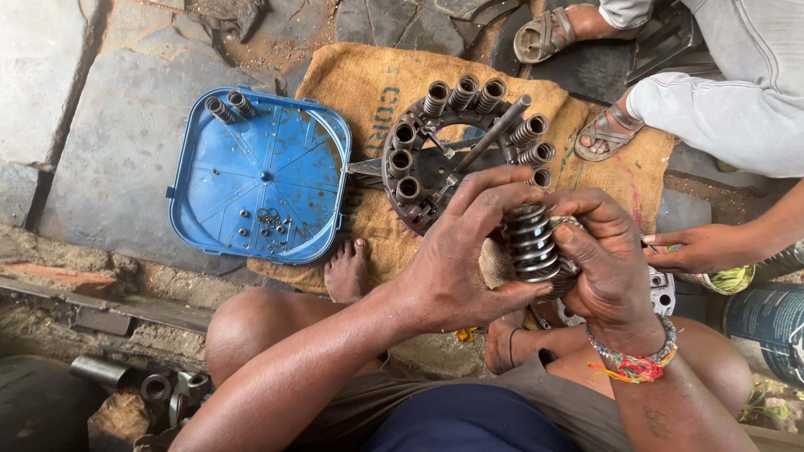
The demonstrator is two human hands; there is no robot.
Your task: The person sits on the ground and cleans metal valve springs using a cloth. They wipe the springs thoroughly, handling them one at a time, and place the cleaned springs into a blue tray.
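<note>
A dark coil spring (533,243) sits upright between both hands, just above the person's knees and in front of the ring-shaped clutch plate (456,151). The left hand (461,251) is clenched round the spring from the left, thumb underneath and fingers arched over its top; the right hand (607,259) grasps it from the right, thumb pressed on the coils, with a scrap of cloth (496,264) bunched between the palms. A beaded bracelet (641,356) circles the right wrist. The plate lies on a burlap sack (368,84) and carries more springs standing round its rim, with a metal rod (494,134) resting across it. Just left of the sack lies a blue tray (260,176) holding two springs at its far corner and small loose bits near its front. At right, another person's hand (699,249) rests near the sack, and sandalled feet (578,75) sit at its far edge.
</note>
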